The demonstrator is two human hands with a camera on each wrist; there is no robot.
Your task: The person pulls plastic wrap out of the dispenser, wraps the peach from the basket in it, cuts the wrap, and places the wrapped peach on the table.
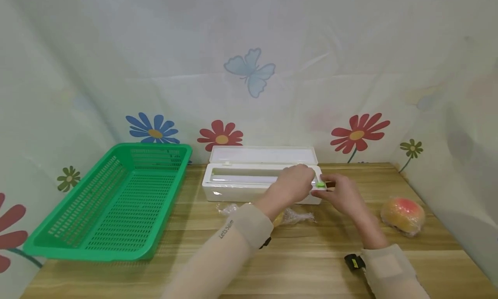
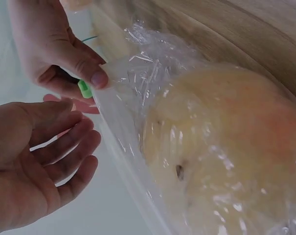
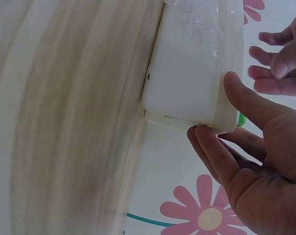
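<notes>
A white cling film dispenser (image 1: 237,193) stands near the table's back edge, its lid (image 1: 264,154) raised and a film roll (image 1: 245,178) inside. My right hand (image 1: 344,196) grips its right end, thumb on the front edge beside a green slider (image 1: 320,184). Over that end of the box, my left hand (image 2: 45,161) has loosely bent fingers with nothing in them. In front of the dispenser lies a yellow fruit with a reddish patch (image 2: 226,147) under clear cling film (image 2: 157,54); in the head view my left forearm mostly hides it.
At the left stands a green plastic basket (image 1: 157,243) with slotted walls. A second film-wrapped yellow fruit, red on top (image 1: 403,214), sits at the right of the wooden table (image 1: 311,264). A flower-printed sheet (image 1: 295,109) hangs behind and at both sides.
</notes>
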